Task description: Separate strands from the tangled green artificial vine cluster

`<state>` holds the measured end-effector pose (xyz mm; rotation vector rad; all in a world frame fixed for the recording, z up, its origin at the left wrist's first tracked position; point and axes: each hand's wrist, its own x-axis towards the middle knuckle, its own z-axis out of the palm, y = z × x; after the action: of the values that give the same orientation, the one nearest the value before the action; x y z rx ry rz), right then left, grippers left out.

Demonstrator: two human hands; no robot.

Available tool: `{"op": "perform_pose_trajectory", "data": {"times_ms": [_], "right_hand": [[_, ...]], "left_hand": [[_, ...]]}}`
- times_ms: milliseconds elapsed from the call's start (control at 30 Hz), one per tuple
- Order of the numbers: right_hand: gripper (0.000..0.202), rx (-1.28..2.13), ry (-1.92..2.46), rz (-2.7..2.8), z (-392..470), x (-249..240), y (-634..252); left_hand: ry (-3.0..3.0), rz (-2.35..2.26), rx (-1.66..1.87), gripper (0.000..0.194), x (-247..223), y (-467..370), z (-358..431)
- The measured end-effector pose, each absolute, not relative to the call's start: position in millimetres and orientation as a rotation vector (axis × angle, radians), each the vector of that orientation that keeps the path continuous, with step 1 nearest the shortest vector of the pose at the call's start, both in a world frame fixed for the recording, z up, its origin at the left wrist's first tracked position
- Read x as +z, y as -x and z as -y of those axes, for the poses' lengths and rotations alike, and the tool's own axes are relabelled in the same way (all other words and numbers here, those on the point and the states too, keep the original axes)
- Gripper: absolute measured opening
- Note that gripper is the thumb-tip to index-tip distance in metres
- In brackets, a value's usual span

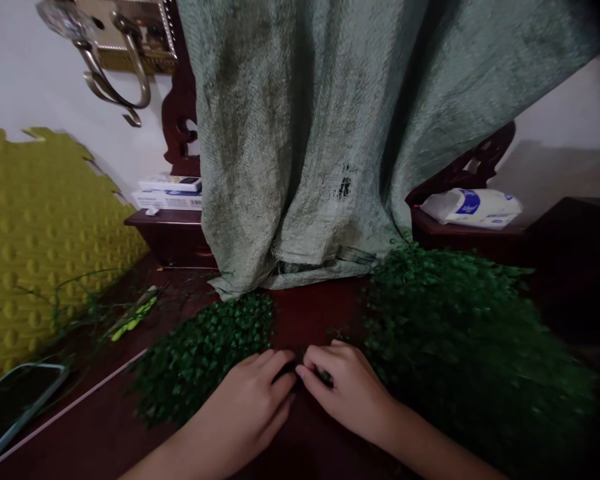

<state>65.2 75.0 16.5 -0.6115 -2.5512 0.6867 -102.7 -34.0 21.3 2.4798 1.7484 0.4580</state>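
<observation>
My left hand and my right hand are close together over the dark red table. Both have their fingers curled into a pinch. Something small and dark sits between the fingertips, too dim to name. Beside my left hand lies a pile of small-leaved green sprigs. A larger heap of green foliage spreads to the right of my right hand, with its front part blurred and dark.
A grey-green woven sack hangs behind the table. White boxes stand on the left ledge, a tissue pack on the right one. A yellow-green-handled tool, loose stems and a pale blue frame lie left, near a yellow foam mat.
</observation>
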Motion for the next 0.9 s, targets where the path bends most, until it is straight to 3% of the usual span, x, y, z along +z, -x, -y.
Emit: {"op": "perform_pose_trajectory", "data": {"times_ms": [600, 667, 800, 900], "right_hand": [[0.014, 0.344, 1.002, 2.678, -78.8, 19.9, -66.9], [0.023, 0.404, 0.932, 2.703, -79.1, 20.1, -67.9], [0.063, 0.532, 0.804, 2.770, -80.4, 18.1, -69.0], [0.066, 0.546, 0.825, 2.725, -81.1, 16.3, -68.3]], "left_hand": [[-2.493, -1.736, 0.516, 0.022, 18.3, 102.9, 32.0], [-2.493, -1.743, 0.526, 0.022, 18.6, 102.3, 32.4], [-2.493, -1.821, 0.679, 0.019, 19.9, 104.9, 32.8], [-2.495, -1.889, 0.788, 0.020, 22.0, 108.7, 32.2]]}}
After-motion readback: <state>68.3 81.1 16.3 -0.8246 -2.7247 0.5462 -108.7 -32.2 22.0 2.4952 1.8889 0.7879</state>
